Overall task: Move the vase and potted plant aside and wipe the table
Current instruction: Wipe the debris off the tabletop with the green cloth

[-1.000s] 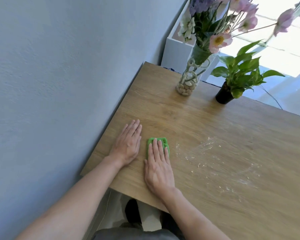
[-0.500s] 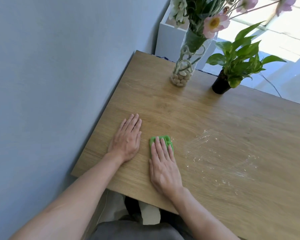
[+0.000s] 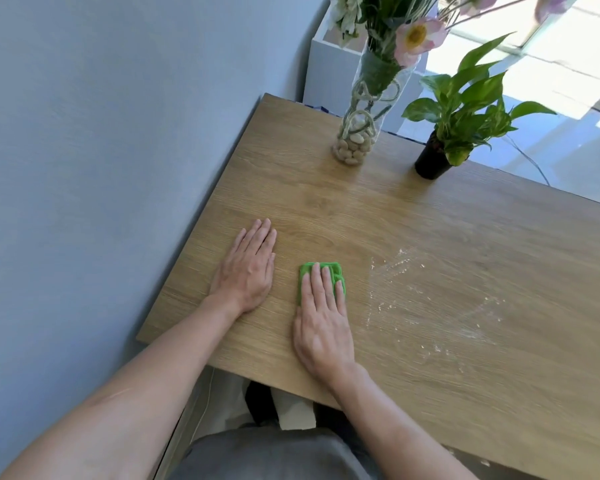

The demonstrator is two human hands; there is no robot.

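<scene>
Both my hands lie flat on the wooden surface [image 3: 326, 202] — left hand [image 3: 246, 271] bare with fingers together, right hand [image 3: 323, 323] pressing a green cloth [image 3: 305, 271] beside white crumbs [image 3: 430, 306] — while the vase [image 3: 357, 133] and potted plant [image 3: 433, 161] stand at the far edge.

1 head view, close above table [image 3: 378, 216], facing forward-down toward far edge.
</scene>
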